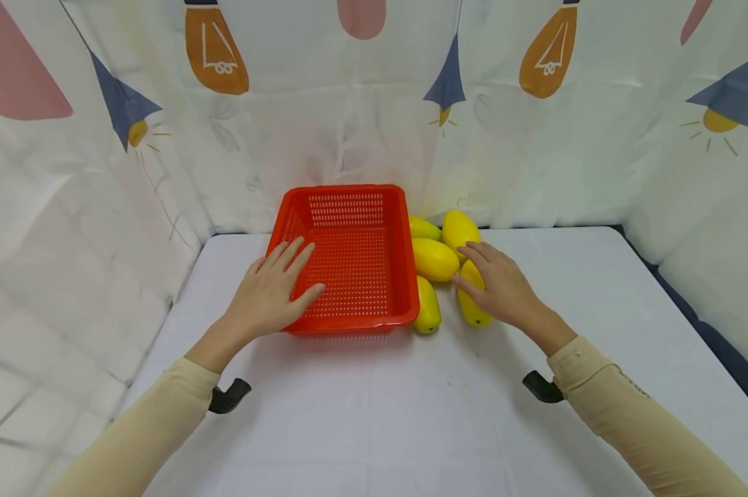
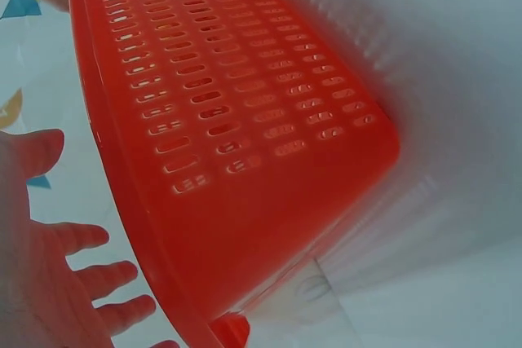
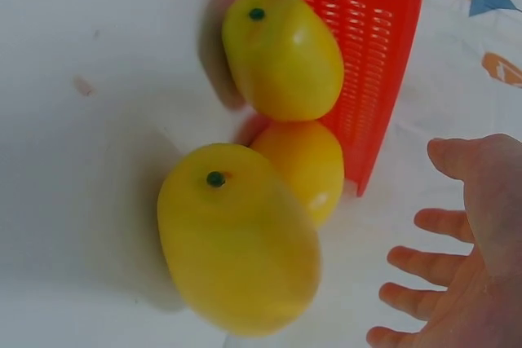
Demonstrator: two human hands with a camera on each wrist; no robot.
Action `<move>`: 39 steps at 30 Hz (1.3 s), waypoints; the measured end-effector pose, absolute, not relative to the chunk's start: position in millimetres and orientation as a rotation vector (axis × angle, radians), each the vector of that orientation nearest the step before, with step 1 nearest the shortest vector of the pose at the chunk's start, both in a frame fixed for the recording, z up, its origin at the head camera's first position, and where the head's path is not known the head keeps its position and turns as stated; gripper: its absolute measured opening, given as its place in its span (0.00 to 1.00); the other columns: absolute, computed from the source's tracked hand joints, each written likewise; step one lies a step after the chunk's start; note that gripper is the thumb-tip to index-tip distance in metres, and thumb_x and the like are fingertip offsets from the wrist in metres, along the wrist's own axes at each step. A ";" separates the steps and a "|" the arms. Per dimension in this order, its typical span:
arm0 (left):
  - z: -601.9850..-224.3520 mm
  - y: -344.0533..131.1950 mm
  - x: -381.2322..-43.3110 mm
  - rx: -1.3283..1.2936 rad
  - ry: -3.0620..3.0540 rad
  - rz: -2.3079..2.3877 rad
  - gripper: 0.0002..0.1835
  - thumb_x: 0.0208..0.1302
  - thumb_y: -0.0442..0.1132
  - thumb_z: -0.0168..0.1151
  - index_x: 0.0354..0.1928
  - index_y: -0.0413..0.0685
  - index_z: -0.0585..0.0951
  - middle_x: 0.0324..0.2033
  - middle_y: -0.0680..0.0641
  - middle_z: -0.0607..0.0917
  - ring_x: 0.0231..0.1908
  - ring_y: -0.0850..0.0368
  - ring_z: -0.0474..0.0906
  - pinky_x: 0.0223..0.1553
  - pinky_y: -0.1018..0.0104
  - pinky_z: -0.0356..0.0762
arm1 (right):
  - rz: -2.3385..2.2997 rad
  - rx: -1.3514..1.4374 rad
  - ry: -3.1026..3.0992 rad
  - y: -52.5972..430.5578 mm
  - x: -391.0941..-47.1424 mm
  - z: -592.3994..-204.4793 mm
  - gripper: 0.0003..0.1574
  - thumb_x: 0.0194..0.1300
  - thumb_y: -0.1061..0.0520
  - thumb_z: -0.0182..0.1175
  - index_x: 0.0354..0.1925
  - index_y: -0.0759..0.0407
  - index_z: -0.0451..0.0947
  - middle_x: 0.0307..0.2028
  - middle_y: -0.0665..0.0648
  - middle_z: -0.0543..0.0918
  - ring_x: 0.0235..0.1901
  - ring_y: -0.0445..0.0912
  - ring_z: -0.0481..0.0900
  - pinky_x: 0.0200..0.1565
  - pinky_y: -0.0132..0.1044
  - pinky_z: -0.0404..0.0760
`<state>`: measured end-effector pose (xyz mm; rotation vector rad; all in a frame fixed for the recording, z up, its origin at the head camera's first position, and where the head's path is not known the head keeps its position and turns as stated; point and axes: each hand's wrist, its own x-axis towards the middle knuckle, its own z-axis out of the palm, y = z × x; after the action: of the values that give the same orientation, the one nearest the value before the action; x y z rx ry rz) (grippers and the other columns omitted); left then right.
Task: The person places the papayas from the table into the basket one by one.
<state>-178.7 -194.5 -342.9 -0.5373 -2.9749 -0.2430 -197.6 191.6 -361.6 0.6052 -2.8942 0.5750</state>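
Clock directions are taken from the middle of the head view. At six o'clock, nearest the person, the white table [image 1: 374, 421] gives a wide stretch of room to move. Tan sleeves [image 1: 132, 428] reach in from seven and five o'clock, each with a black piece [image 1: 231, 396] at the cuff.

Further in, the left hand [image 1: 268, 293] is spread, thumb apart, over the near-left rim of the red basket [image 1: 349, 326]; whether it touches, I cannot tell. The right hand [image 1: 501, 283], at about three o'clock, is also spread, its fingers over the outermost of five yellow mangoes [image 1: 435, 260]; contact there cannot be told either.

The basket sits upright just left of centre, its perforated floor in view. The mangoes cluster just beside its three o'clock wall. Beyond them, toward three o'clock, the table runs broadly to its right edge; the strip at nine o'clock is narrower. At twelve o'clock the far edge lies close behind basket and mangoes, with a printed curtain [image 1: 361, 131] beyond it.
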 end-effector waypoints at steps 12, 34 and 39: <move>-347.8 -203.7 -181.1 -0.491 -3.001 -0.257 0.41 0.67 0.63 0.47 0.76 0.52 0.51 0.75 0.42 0.52 0.74 0.38 0.48 0.68 0.36 0.51 | 0.571 0.534 -2.949 196.7 -198.4 -366.5 0.36 0.68 0.43 0.56 0.68 0.58 0.63 0.69 0.64 0.64 0.71 0.62 0.57 0.68 0.62 0.57; -346.0 -221.4 -186.4 -0.390 -2.972 -0.373 0.41 0.68 0.62 0.46 0.75 0.48 0.52 0.74 0.39 0.56 0.72 0.38 0.53 0.63 0.31 0.57 | 0.618 0.480 -2.961 211.0 -201.0 -376.6 0.38 0.70 0.44 0.54 0.69 0.61 0.60 0.70 0.65 0.63 0.70 0.62 0.58 0.68 0.61 0.57; -349.6 -223.6 -188.0 -0.361 -2.934 -0.417 0.39 0.69 0.60 0.47 0.75 0.48 0.55 0.73 0.39 0.59 0.70 0.38 0.56 0.62 0.32 0.61 | 0.623 0.456 -2.965 213.4 -201.1 -377.0 0.38 0.70 0.44 0.54 0.69 0.61 0.60 0.70 0.66 0.62 0.70 0.62 0.58 0.68 0.61 0.57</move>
<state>-188.0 -223.6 -349.6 -0.3613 -2.9341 -0.4172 -201.1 213.4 -377.0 0.4558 -2.9650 0.6231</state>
